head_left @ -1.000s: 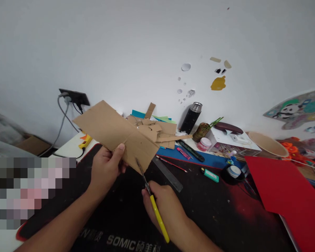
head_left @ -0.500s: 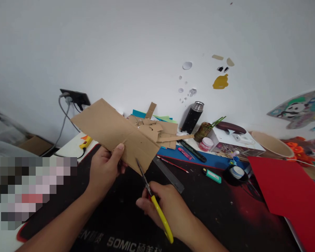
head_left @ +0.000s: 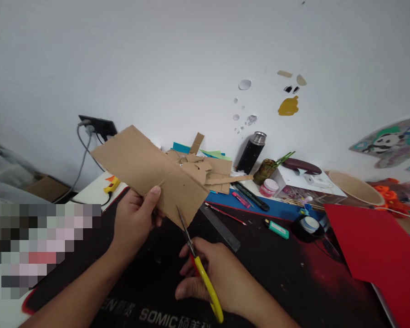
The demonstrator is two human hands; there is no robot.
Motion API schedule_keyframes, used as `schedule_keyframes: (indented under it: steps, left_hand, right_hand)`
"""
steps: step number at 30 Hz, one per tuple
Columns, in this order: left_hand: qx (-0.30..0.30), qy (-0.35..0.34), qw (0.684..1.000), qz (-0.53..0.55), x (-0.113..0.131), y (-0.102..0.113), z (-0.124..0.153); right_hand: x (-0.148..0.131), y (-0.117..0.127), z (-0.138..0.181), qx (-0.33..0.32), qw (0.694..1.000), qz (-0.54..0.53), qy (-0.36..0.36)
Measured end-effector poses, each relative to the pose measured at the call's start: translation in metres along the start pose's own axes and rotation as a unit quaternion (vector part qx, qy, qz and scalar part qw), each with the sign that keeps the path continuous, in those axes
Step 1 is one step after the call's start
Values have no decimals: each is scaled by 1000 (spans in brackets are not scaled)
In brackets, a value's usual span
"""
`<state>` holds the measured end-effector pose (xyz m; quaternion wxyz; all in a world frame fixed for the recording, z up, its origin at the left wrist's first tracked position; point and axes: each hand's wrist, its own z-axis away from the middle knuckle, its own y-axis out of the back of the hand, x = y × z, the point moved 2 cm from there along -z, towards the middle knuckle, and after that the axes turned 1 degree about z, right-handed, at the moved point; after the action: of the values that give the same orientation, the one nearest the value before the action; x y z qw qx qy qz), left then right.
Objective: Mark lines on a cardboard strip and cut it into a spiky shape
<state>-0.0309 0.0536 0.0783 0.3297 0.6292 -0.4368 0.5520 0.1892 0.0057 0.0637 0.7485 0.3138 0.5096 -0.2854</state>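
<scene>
Left hand was clamped on the cardboard sheet: thumb on the near face at the lower edge, the other fingers hidden behind it. The sheet was held in the air above the black desk mat, left of centre, in front of the cardboard scraps pile.

Sheet long axis ran upper left to lower right in view. The high end pointed toward the wall socket and the low end dipped toward the right hand. The broad face was tilted toward the camera, and a crease crossed it near the thumb.

Right hand was closed around the scissors, fingers curled through and over the yellow handles. Scissors long axis ran lower right to upper left, with the handles back toward the person and the blades pointing away and up. The tip met the sheet's lower right edge, just right of the left thumb. The blades read as one thin line, so near shut. Couldn't tell whether they had bitten into the board.

The hands were near each other but not touching.

Nearby, a ruler lay on the mat just right of the blades, roughly parallel to the sheet's axis. A red sheet lay flat at far right. A black flask stood upright by the wall.
</scene>
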Motion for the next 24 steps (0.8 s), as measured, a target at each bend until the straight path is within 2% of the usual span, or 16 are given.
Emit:
schedule_keyframes:
  steps: [6, 13, 20, 24]
  left_hand:
    - [-19, -6, 1000, -14, 4, 0, 1]
    - [-25, -10, 999, -36, 8, -4, 1]
    - [-15, 27, 999, -9, -5, -3, 2]
    - [-11, 10, 1000, -27, -2, -3, 2]
  right_hand:
    - [1, -6, 0, 73, 991, 113, 26]
    - [1, -8, -1, 86, 985, 144, 38]
    - [6, -12, -4, 125, 975, 175, 46]
    - [12, -14, -6, 149, 969, 190, 51]
